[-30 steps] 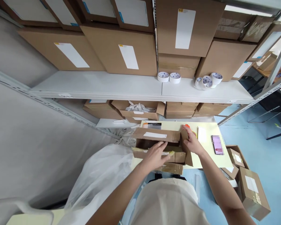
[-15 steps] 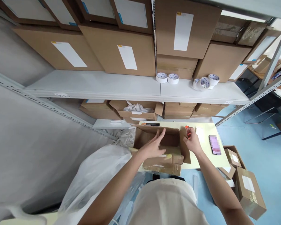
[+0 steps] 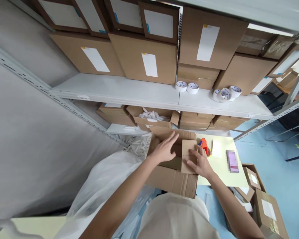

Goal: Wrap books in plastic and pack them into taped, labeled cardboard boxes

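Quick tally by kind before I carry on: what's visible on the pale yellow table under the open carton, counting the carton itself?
Open carton: 1
Orange tape dispenser: 1
White paper item: 1
Phone: 1
Total: 4

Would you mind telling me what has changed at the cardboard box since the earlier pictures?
The right flap of the cardboard box has swung inward over the opening, with the right hand now on top of it. The phone and white tape rolls stay where they were.
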A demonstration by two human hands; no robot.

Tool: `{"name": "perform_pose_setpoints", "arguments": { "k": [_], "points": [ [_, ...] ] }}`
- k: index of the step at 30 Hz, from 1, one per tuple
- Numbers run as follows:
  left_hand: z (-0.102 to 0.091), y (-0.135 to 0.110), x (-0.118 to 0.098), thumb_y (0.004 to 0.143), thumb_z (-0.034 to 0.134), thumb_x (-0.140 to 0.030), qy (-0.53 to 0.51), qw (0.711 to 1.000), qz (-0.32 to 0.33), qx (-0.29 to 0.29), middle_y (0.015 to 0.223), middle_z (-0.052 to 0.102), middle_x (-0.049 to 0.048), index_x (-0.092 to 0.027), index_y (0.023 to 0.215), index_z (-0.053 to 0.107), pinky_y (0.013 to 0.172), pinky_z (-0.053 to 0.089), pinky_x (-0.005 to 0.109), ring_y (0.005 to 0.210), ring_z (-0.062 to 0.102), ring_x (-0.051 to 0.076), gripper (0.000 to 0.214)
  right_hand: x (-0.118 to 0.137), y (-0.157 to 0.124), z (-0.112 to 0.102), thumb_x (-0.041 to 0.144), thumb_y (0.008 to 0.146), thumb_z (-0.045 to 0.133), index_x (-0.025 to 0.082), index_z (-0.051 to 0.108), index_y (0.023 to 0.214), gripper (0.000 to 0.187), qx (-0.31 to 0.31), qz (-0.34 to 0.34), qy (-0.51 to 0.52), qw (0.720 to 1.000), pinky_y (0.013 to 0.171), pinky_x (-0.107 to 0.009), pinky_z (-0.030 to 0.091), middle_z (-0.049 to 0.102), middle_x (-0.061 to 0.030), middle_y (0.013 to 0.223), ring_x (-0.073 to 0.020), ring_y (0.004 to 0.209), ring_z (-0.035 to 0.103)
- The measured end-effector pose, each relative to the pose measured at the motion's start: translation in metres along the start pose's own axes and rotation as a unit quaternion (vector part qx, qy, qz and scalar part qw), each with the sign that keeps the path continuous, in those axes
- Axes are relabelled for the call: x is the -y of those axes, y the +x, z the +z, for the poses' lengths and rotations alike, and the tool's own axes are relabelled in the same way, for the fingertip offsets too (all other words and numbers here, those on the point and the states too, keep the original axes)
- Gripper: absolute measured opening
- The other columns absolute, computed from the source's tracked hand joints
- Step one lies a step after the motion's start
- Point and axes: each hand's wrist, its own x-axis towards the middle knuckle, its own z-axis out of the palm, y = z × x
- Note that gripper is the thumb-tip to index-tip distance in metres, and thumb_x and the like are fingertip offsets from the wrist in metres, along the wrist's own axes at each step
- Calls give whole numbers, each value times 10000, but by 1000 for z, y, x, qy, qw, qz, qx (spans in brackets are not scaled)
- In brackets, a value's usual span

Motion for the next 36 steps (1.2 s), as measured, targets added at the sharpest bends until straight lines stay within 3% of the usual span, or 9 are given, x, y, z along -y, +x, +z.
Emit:
{"name": "perform_pose_setpoints", "arguments": {
  "k": [5, 8, 12, 16, 22, 24, 29, 33, 36],
  "points": [
    [16, -27, 59, 827, 537, -323, -19, 969, -164, -182, 1406, 548, 179, -135, 1316, 547, 1119, 366, 507, 1334, 482, 344, 524, -21, -13, 14, 336, 819, 653, 241, 458, 1437, 655, 49, 59, 8, 997, 1107, -550, 375, 286, -162, 1556, -357, 1479, 222],
    [29, -45, 85, 843, 534, -439, -112, 949, -266, -125, 1375, 565, 215, -113, 1340, 517, 1091, 391, 532, 1310, 507, 363, 595, -28, -3, 17, 303, 813, 650, 238, 463, 1434, 651, 54, 72, 12, 996, 1080, -530, 417, 318, -172, 1553, -339, 1448, 316],
    [37, -73, 97, 784, 626, -552, -243, 951, -181, -64, 1464, 487, 191, -186, 1484, 345, 1094, 396, 510, 1363, 455, 334, 839, -41, 10, 15, 223, 776, 656, 205, 571, 1336, 566, 16, 66, -38, 997, 1071, -556, 412, 387, -187, 1520, -354, 1362, 451],
    [36, -108, 101, 510, 828, -635, -304, 949, -83, -17, 1529, 382, 222, -213, 1555, 174, 1073, 404, 538, 1396, 386, 391, 1303, -57, 17, 4, 287, 805, 633, 211, 594, 1316, 519, 0, 61, -38, 997, 1086, -585, 376, 488, -171, 1453, -345, 1381, 430],
    [44, -142, 115, 270, 901, -603, -141, 989, -5, 54, 1605, 206, 207, -226, 1571, 60, 1140, 317, 538, 1442, 269, 427, 1595, -74, 24, -10, 370, 829, 603, 260, 569, 1343, 526, 21, 74, 7, 997, 1076, -575, 381, 548, -131, 1413, -310, 1416, 385],
    [50, -142, 120, 381, 891, -567, -103, 994, 20, 39, 1591, 263, 195, -222, 1567, 139, 1135, 342, 518, 1433, 305, 410, 1446, -76, 26, -13, 377, 830, 592, 266, 567, 1343, 525, 22, 81, 15, 996, 1066, -586, 387, 559, -125, 1402, -314, 1416, 384],
    [69, -121, 117, 817, 597, -381, -114, 987, 19, -113, 1427, 531, 155, -227, 1354, 530, 1083, 434, 460, 1324, 499, 309, 563, -69, 19, -17, 440, 844, 571, 239, 482, 1417, 613, 27, 81, 57, 995, 1045, -600, 409, 495, -154, 1460, -336, 1413, 383],
    [78, -99, 101, 873, 521, -405, -212, 945, -93, -230, 1221, 642, 153, -184, 1336, 465, 869, 563, 397, 1048, 656, 245, 516, -62, 18, -24, 503, 812, 625, 255, 134, 1558, 927, 29, 67, 139, 988, 987, -564, 468, 268, -201, 1588, -350, 1342, 481],
    [81, -86, 92, 872, 526, -429, -260, 924, -143, -242, 1112, 662, 117, -179, 1354, 408, 756, 573, 349, 843, 662, 181, 556, -63, 28, -33, 524, 809, 609, 306, 29, 1561, 975, 25, 68, 181, 981, 990, -568, 458, 176, -177, 1623, -353, 1391, 414]
  ]
}}
